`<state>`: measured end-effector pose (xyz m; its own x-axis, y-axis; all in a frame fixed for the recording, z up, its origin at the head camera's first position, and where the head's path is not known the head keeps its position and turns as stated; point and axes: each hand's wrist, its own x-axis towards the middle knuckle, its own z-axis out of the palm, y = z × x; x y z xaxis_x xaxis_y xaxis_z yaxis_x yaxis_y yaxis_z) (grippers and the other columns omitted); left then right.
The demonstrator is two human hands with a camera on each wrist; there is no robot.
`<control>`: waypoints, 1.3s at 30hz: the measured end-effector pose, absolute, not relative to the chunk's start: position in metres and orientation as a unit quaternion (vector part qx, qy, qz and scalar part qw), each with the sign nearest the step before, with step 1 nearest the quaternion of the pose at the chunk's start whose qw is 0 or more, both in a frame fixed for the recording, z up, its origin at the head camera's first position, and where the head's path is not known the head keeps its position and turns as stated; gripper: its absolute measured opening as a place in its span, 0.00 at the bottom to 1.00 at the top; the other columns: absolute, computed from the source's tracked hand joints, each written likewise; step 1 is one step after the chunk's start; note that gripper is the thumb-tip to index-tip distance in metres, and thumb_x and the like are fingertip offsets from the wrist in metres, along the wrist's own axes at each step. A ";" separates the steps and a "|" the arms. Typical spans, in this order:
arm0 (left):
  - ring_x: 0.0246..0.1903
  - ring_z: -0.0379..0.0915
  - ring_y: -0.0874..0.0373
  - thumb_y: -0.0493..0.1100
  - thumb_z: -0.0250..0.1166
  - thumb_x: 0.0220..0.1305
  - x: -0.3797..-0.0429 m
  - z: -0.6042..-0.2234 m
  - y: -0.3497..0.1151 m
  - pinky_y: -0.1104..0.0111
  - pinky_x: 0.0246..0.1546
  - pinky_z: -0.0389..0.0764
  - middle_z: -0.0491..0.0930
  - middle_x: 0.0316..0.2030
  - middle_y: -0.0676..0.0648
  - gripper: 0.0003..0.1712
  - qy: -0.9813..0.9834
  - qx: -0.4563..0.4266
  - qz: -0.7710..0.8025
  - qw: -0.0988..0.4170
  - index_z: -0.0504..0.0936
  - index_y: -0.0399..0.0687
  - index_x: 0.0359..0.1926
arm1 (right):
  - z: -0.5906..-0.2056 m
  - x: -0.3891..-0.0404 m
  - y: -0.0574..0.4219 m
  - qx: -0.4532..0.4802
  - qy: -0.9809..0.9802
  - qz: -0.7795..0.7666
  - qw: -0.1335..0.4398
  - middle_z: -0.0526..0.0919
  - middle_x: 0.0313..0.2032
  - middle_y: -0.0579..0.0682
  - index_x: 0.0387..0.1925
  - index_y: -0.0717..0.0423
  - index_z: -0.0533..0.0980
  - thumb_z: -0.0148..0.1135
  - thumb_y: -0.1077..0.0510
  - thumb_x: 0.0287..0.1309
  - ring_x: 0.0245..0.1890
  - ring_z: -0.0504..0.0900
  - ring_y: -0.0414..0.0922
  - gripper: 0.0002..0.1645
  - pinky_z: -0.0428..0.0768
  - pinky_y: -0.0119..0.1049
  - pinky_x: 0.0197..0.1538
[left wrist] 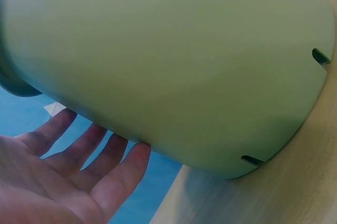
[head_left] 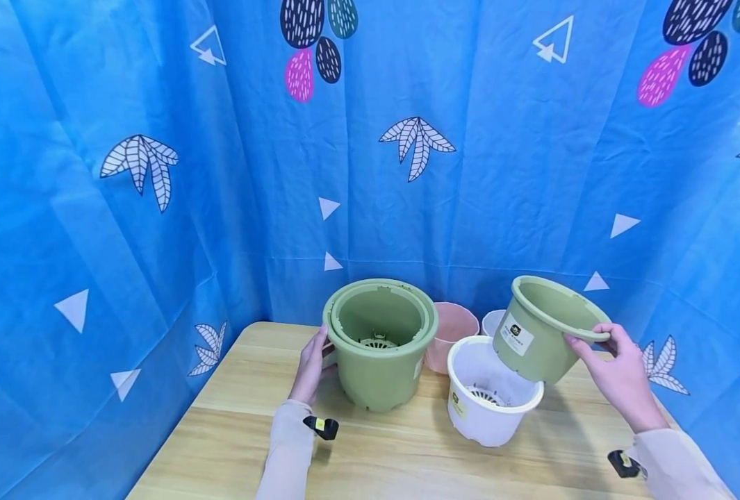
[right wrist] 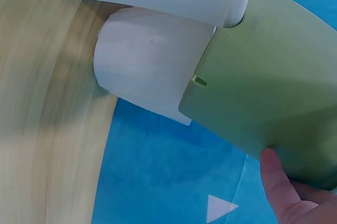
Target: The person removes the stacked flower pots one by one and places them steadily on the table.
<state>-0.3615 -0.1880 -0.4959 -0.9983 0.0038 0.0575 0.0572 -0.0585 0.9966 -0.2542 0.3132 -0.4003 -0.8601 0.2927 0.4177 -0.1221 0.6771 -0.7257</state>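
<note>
A green flowerpot (head_left: 376,382) stands on the table with another green pot (head_left: 379,312) nested inside it. My left hand (head_left: 310,364) rests against its left side; in the left wrist view extended fingers (left wrist: 124,168) touch the outer wall. With my right hand (head_left: 616,371) I grip the rim of a smaller green flowerpot (head_left: 535,340) bearing a white label, tilted and lifted off the table. Its lower part hangs over the right rim of a white flowerpot (head_left: 491,423) with a slotted bottom. From the right wrist, one finger (right wrist: 276,182) presses the green wall.
Behind the white pot stand a pink pot (head_left: 447,333) and a second white pot (head_left: 493,321), partly hidden. A wooden table (head_left: 370,465) bears everything. A patterned blue curtain (head_left: 501,173) hangs close behind the table and along both sides.
</note>
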 end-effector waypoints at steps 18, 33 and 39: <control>0.76 0.60 0.33 0.75 0.44 0.74 -0.361 -0.503 -0.188 0.37 0.72 0.69 0.62 0.76 0.35 0.47 -0.687 -0.022 -0.726 0.017 0.61 0.50 0.79 | -0.414 -0.255 0.313 -0.053 -0.876 0.414 0.243 0.70 0.62 0.56 0.51 0.55 0.66 0.63 0.43 0.71 0.47 0.63 0.21 0.24 0.70 0.16 0.41; 0.75 0.61 0.34 0.76 0.40 0.75 -0.363 -0.504 -0.188 0.36 0.72 0.68 0.63 0.76 0.34 0.47 -0.688 -0.028 -0.725 0.013 0.60 0.50 0.80 | -0.417 -0.251 0.313 -0.052 -0.869 0.428 0.242 0.67 0.61 0.53 0.50 0.52 0.64 0.61 0.44 0.73 0.47 0.64 0.19 0.21 0.72 0.13 0.41; 0.75 0.61 0.35 0.76 0.40 0.75 -0.365 -0.501 -0.190 0.36 0.72 0.68 0.63 0.76 0.34 0.48 -0.683 -0.028 -0.730 0.020 0.61 0.49 0.79 | -0.411 -0.254 0.311 -0.039 -0.859 0.443 0.254 0.68 0.57 0.48 0.48 0.51 0.64 0.61 0.46 0.73 0.47 0.66 0.17 0.19 0.78 0.13 0.41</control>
<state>-0.3652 -0.1897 -0.5012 -0.9977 0.0095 0.0673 0.0665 -0.0670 0.9955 -0.2538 0.3108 -0.4112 -0.8679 0.2918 0.4019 -0.1579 0.6051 -0.7803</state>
